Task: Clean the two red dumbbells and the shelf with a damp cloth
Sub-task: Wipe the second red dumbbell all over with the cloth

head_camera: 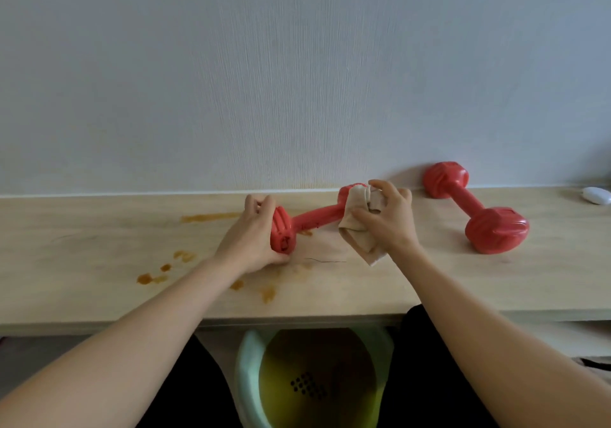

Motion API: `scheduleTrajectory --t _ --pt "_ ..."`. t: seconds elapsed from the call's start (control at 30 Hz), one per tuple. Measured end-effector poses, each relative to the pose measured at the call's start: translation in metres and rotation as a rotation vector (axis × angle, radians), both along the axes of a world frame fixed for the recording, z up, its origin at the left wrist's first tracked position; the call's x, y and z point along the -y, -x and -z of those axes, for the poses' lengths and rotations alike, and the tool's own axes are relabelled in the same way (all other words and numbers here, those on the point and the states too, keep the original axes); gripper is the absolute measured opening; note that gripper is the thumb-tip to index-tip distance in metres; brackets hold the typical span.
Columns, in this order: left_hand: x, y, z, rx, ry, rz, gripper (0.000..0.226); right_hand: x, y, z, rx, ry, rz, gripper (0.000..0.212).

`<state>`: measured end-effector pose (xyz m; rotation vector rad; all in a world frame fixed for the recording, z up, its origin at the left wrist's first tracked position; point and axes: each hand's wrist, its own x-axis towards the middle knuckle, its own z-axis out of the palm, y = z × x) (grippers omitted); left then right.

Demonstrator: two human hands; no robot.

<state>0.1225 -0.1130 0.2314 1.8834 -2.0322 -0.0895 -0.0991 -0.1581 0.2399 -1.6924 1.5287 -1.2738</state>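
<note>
One red dumbbell [312, 217] lies on the light wooden shelf [99, 249], angled from near left to far right. My left hand [251, 234] grips its near head. My right hand [386, 217] presses a beige cloth [358, 226] against the far head, which the cloth mostly hides. The second red dumbbell [476, 209] lies untouched to the right, one head close to the wall. Brown smears [165, 267] mark the shelf left of and below my left hand.
A white textured wall [297, 80] rises straight behind the shelf. A small white object [596, 195] sits at the far right edge. Below the shelf's front edge stands a pale green basin [251, 378] with yellowish water, between dark-clothed legs.
</note>
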Motion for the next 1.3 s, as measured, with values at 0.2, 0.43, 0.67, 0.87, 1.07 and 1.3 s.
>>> scheduleTrajectory --t 0.2,0.43,0.67,0.87,1.07,1.3 --pt "-0.002 -0.013 0.011 -0.289 -0.045 0.070 0.103 -0.006 0.011 -0.002 0.060 0.088 0.123 0.056" --pt "0.003 -0.015 0.015 -0.348 -0.033 0.111 0.105 -0.026 -0.022 -0.003 -0.264 0.293 -0.040 0.038" --pt "0.000 -0.012 0.013 -0.432 -0.002 0.023 0.087 -0.026 -0.052 0.019 -0.752 0.329 -0.254 0.036" --pt "0.005 -0.012 0.014 -0.459 -0.021 -0.045 0.083 0.000 -0.047 0.012 -0.848 0.191 -0.188 0.031" --pt "0.007 -0.015 0.014 -0.538 -0.070 -0.092 0.080 0.012 -0.044 0.014 -0.777 0.246 -0.145 0.026" --pt "0.002 -0.015 0.009 -0.575 -0.103 -0.094 0.070 0.006 -0.063 0.008 -0.756 0.366 -0.249 0.036"
